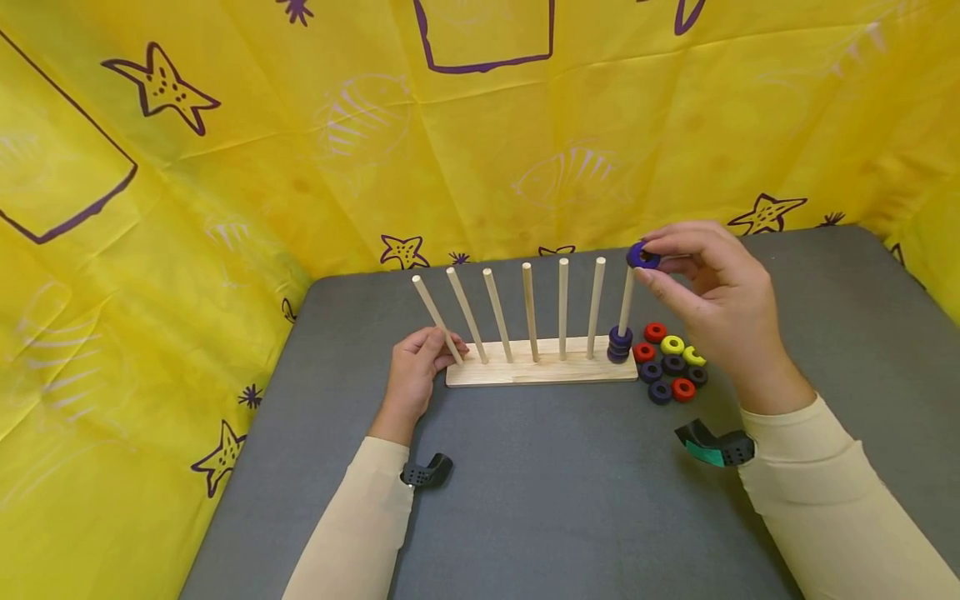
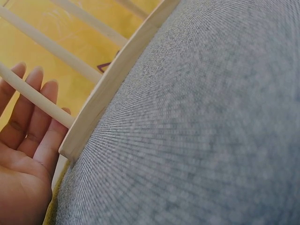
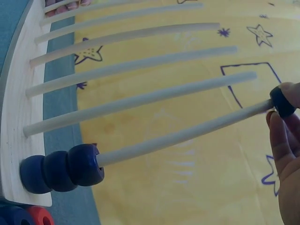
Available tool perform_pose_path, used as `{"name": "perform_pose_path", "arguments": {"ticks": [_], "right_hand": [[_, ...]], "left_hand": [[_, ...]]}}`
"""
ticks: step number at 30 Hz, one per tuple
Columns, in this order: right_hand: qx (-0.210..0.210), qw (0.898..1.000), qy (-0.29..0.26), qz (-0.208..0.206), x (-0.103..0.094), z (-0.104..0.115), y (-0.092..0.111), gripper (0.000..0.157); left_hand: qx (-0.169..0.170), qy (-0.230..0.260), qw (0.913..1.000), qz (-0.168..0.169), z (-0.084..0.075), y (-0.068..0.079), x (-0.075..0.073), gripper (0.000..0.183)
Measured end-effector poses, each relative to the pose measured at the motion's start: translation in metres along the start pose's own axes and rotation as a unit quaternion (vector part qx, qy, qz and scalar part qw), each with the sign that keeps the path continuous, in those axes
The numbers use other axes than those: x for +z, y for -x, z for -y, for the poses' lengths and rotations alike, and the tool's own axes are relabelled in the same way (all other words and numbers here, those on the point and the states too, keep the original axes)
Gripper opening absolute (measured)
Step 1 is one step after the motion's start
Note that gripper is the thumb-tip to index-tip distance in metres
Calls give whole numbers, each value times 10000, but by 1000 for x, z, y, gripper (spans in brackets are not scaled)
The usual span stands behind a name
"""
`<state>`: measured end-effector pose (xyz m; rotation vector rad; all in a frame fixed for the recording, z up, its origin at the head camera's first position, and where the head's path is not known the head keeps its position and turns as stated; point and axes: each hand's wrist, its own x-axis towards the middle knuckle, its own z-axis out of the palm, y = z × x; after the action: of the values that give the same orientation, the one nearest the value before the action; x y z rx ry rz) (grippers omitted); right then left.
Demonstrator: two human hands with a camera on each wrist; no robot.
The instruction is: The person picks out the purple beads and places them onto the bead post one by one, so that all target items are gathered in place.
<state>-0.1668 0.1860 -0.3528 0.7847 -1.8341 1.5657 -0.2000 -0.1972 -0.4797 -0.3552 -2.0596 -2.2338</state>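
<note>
A wooden stand [image 1: 540, 373] carries a row of several upright pegs. Low on the leftmost peg [image 2: 47, 104], my left hand [image 1: 415, 367] holds the stand, thumb in front and fingers behind; the left wrist view does not show the thumb. My right hand [image 1: 720, 308] pinches a dark blue ring [image 1: 642, 256] between thumb and fingers at the top of the rightmost peg [image 3: 187, 136]. In the right wrist view the ring meets the peg's tip. Three blue rings [image 3: 58, 171] are stacked at the foot of that same peg.
Beside the stand's right end lie several loose rings: red [image 1: 683, 389], yellow [image 1: 672, 345] and dark blue [image 1: 660, 392]. They rest on a grey table [image 1: 540, 492]. A yellow patterned cloth [image 1: 465, 167] hangs behind and at the sides.
</note>
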Motion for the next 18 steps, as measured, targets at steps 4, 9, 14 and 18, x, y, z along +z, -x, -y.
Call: {"name": "perform_pose_path", "arguments": {"ticks": [4, 9, 14, 18], "right_hand": [[83, 9997, 197, 75, 1, 0, 0, 27], [116, 9993, 343, 72, 3, 0, 0, 38], [140, 9982, 574, 45, 4, -2, 1, 40], [230, 9967, 770, 72, 4, -2, 2, 36]], "left_hand": [[-33, -23, 10000, -15, 0, 0, 0, 43], [-43, -41, 10000, -22, 0, 0, 0, 43], [-43, -42, 10000, -18, -1, 0, 1, 42], [-40, -35, 10000, -13, -1, 0, 1, 41]]}}
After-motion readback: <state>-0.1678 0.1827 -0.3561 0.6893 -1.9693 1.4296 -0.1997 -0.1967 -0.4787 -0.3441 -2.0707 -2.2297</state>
